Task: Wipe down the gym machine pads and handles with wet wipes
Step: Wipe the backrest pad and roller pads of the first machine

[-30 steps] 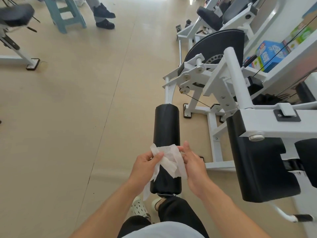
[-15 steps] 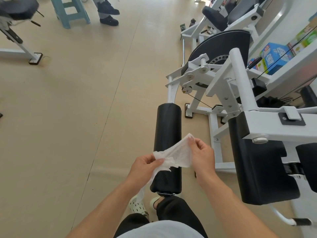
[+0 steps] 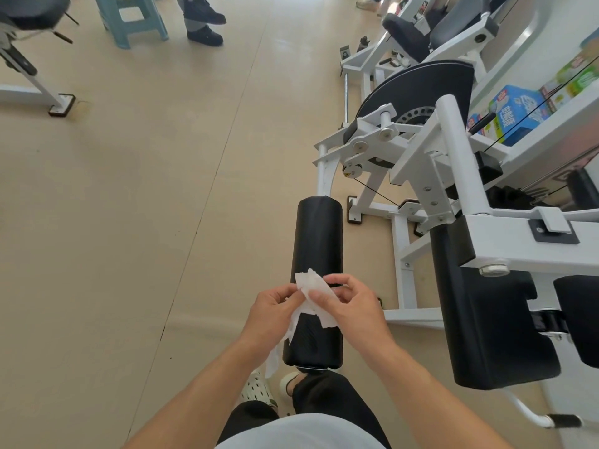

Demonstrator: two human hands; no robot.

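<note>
- Closest to the camera: black trousers and a pale perforated clog (image 3: 257, 388) on the tan floor (image 3: 129, 222), right under the near end of the roller pad.
- Both hands sit together just above the near half of the black roller pad (image 3: 316, 280). The left hand (image 3: 270, 314) has its fingers curled round a crumpled white wet wipe (image 3: 312, 298), and a loose tail of the wipe hangs down past the wrist beside the pad.
- The right hand (image 3: 351, 304) pinches the same wipe from the other side, thumb and fingers bent onto it. So both are clamped on the wipe, not spread flat on the pad.
- Just right of that, a big black block pad (image 3: 496, 322) hangs off the white machine frame (image 3: 453, 163), with a black grip handle (image 3: 562, 420) low at the edge.
- Further back on the right, a shelf holds a blue box (image 3: 515, 113) with print I can't read.
- Far end: a light blue stool (image 3: 129, 17), someone's dark shoes (image 3: 204, 24), and another machine's leg (image 3: 35, 92) at left.
</note>
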